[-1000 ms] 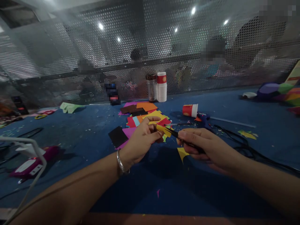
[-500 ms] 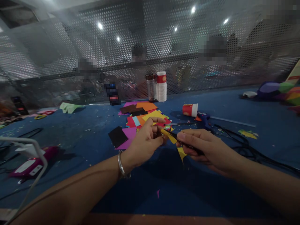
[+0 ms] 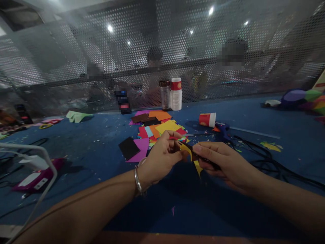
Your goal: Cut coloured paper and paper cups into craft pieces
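Note:
My left hand (image 3: pixel 161 159), with a metal bangle at the wrist, pinches a small yellow paper piece (image 3: pixel 186 147) above the blue table. My right hand (image 3: pixel 223 162) is closed round black scissors (image 3: pixel 204 159), whose blades meet the yellow piece between the two hands. A cut yellow scrap (image 3: pixel 198 167) hangs just below the blades. Beyond the hands lies a pile of coloured paper sheets (image 3: pixel 162 127), with a black square (image 3: pixel 128 148) on a magenta sheet to its left.
A tipped red-and-white paper cup (image 3: pixel 207 119) and a blue glue gun (image 3: pixel 223 128) lie at the right, black cables (image 3: pixel 269 162) beside them. A jar and a cup stack (image 3: pixel 175 94) stand by the perforated metal screen. A magenta device (image 3: pixel 38 176) sits at left.
Both hands have drawn closer together. The scissors have worked further into the yellow piece, and the left hand has turned the piece slightly.

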`<action>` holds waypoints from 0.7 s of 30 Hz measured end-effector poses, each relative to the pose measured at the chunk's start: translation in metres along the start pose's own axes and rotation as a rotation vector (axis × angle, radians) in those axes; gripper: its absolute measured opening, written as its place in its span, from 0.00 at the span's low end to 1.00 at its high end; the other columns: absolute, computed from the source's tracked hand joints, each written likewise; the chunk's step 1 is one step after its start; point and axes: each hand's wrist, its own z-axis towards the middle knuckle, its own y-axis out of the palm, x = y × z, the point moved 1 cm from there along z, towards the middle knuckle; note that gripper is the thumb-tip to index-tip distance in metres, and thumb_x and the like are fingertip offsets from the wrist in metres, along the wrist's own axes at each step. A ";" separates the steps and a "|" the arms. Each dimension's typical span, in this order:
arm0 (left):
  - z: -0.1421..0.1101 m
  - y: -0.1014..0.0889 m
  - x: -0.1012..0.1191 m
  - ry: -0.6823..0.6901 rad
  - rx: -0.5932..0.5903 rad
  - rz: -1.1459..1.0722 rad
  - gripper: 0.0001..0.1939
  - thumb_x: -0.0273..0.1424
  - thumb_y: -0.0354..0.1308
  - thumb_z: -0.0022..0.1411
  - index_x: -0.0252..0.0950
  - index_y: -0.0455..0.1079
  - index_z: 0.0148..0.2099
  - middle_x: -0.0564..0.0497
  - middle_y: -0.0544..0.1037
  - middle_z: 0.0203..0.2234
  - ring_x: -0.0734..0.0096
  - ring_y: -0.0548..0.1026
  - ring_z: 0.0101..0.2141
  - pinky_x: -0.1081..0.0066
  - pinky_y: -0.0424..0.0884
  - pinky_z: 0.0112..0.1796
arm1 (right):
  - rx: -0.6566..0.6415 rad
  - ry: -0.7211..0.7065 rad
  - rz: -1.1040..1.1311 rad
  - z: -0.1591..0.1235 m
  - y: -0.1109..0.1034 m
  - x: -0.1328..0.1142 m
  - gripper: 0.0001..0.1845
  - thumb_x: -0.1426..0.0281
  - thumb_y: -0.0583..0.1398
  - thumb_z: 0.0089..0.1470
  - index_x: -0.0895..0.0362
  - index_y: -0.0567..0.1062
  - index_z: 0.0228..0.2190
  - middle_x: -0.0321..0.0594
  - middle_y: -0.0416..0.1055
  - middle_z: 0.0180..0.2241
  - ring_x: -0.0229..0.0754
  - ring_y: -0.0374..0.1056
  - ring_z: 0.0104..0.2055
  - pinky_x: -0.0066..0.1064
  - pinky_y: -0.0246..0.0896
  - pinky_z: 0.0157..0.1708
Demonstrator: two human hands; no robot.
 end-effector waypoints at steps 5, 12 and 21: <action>0.000 0.001 -0.001 -0.027 0.032 -0.025 0.18 0.22 0.63 0.55 0.37 0.57 0.42 0.57 0.74 0.27 0.77 0.74 0.27 0.72 0.69 0.32 | 0.011 -0.003 0.010 0.000 -0.001 0.002 0.26 0.46 0.63 0.49 0.57 0.65 0.24 0.25 0.53 0.15 0.25 0.41 0.14 0.23 0.28 0.14; 0.000 0.001 0.000 -0.022 0.031 -0.031 0.18 0.20 0.63 0.54 0.38 0.57 0.41 0.59 0.73 0.25 0.77 0.74 0.25 0.72 0.69 0.33 | 0.018 0.017 0.011 0.001 -0.002 0.003 0.28 0.45 0.64 0.48 0.57 0.65 0.24 0.24 0.53 0.16 0.24 0.40 0.14 0.22 0.28 0.14; 0.003 0.000 0.001 -0.058 0.088 -0.097 0.20 0.18 0.63 0.52 0.37 0.59 0.43 0.58 0.74 0.24 0.77 0.73 0.24 0.74 0.67 0.31 | 0.038 -0.101 0.044 0.002 -0.005 0.002 0.27 0.47 0.65 0.48 0.56 0.64 0.22 0.24 0.50 0.16 0.25 0.40 0.16 0.22 0.30 0.14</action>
